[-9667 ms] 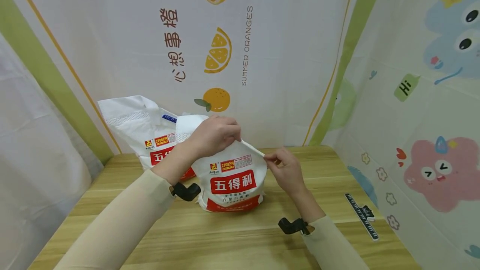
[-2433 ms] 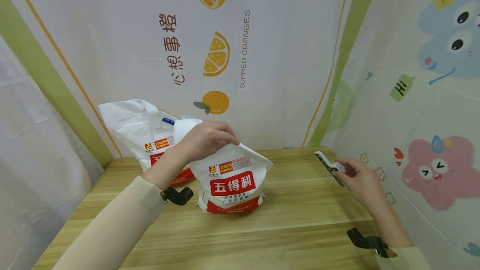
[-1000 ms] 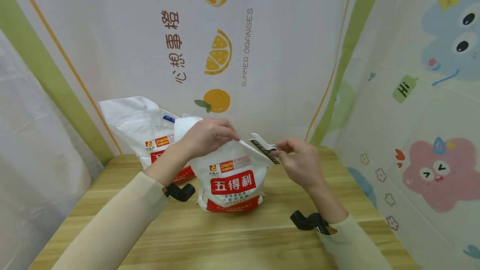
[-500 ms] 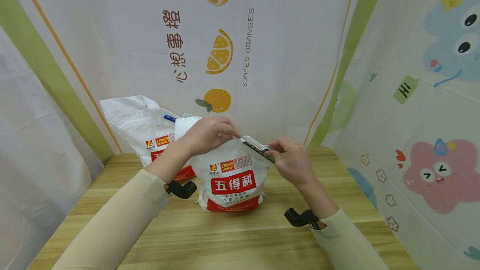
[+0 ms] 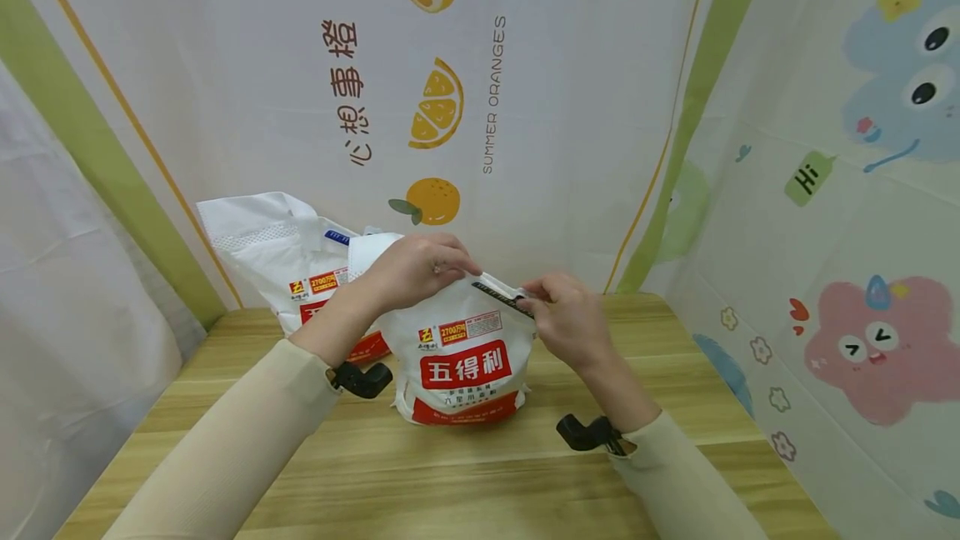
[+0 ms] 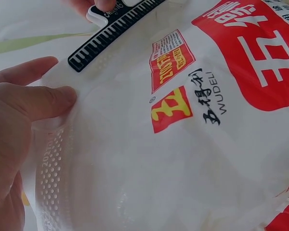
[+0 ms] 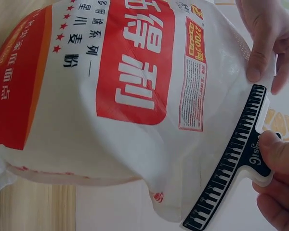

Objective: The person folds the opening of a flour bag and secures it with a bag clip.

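Note:
A white flour bag (image 5: pixel 465 365) with red print stands upright mid-table, its top edge folded over. My left hand (image 5: pixel 420 269) pinches the folded top edge between thumb and fingers, as the left wrist view shows. With thumb and fingers, my right hand (image 5: pixel 572 315) grips the handle of a bag clip (image 7: pixel 231 159) patterned with piano keys. The clip's long bar lies along the folded edge at the bag's right half, just beside my left thumb (image 6: pixel 62 96). Fingers behind the bag are partly hidden.
Behind on the left stands a second flour bag (image 5: pixel 262 248) with a blue-striped clip (image 5: pixel 337 237) at its top. Both bags are on a wooden table (image 5: pixel 420 482). Printed curtains (image 5: pixel 570 148) close in the back and sides.
My right hand let go of the bag's corner, took the piano-key clip from the table's right side and brought it left onto the folded edge. My left hand stayed at the bag's top.

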Demonstrator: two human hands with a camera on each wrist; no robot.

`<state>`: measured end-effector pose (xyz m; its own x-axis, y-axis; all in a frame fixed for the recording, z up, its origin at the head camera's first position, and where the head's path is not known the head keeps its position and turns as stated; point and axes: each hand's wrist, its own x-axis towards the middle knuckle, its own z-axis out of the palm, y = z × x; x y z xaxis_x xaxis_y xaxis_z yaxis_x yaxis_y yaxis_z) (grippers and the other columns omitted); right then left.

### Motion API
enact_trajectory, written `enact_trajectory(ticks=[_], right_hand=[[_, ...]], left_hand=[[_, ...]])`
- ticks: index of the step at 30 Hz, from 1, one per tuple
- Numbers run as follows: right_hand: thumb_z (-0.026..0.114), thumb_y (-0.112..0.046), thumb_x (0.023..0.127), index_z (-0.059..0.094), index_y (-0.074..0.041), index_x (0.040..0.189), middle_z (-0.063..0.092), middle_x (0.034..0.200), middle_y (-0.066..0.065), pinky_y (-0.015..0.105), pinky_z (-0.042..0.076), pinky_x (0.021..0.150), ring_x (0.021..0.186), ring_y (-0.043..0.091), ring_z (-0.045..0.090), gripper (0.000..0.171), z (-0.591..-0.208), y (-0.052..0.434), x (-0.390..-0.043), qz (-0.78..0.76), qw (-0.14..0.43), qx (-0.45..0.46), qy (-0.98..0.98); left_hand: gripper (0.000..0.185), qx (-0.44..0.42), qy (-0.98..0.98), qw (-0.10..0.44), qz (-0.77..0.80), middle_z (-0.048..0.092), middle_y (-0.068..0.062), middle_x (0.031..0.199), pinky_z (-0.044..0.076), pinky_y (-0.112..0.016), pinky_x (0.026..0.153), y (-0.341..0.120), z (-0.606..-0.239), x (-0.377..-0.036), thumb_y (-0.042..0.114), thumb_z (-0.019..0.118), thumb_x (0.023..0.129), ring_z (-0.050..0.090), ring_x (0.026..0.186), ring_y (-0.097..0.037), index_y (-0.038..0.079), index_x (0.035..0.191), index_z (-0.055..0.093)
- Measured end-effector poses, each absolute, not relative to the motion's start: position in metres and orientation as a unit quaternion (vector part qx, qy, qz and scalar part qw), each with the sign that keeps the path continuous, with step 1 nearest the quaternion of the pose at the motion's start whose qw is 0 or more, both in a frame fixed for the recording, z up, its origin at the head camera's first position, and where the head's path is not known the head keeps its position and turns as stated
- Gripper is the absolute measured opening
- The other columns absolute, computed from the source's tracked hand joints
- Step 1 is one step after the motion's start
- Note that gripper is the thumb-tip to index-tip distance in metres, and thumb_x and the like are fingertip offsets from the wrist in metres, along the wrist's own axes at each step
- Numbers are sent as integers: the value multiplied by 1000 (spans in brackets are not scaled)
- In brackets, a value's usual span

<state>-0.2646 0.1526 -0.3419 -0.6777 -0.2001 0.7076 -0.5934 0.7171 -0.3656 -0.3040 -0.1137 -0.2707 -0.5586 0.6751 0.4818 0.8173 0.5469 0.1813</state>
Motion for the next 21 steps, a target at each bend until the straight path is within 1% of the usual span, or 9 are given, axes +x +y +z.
enact_trajectory(ticks=[7, 13, 21], right_hand=[[88, -9, 92, 78, -5, 101, 76, 92, 9, 43, 64, 75, 89, 27, 77, 15, -348, 145, -269, 326, 329, 242, -852], [89, -9, 91, 78, -5, 102, 76, 93, 9, 43, 64, 76, 87, 26, 76, 16, -355, 143, -273, 335, 343, 249, -842], [89, -8, 91, 77, -2, 103, 77, 95, 12, 44, 66, 76, 86, 26, 76, 17, -359, 141, -274, 344, 349, 255, -834]], left_hand=[[21, -435, -859, 179, -204, 81, -1, 112, 65, -39, 91, -114, -271, -302, 3, 81, 97, 76, 103, -21, 15, 114, 87], [20, -444, -855, 184, -196, 81, -1, 109, 66, -38, 89, -113, -269, -301, 3, 81, 98, 76, 101, -21, 14, 113, 87], [23, -454, -850, 180, -199, 80, -4, 109, 65, -38, 88, -112, -268, -301, -3, 76, 98, 75, 99, -22, 11, 113, 86]])
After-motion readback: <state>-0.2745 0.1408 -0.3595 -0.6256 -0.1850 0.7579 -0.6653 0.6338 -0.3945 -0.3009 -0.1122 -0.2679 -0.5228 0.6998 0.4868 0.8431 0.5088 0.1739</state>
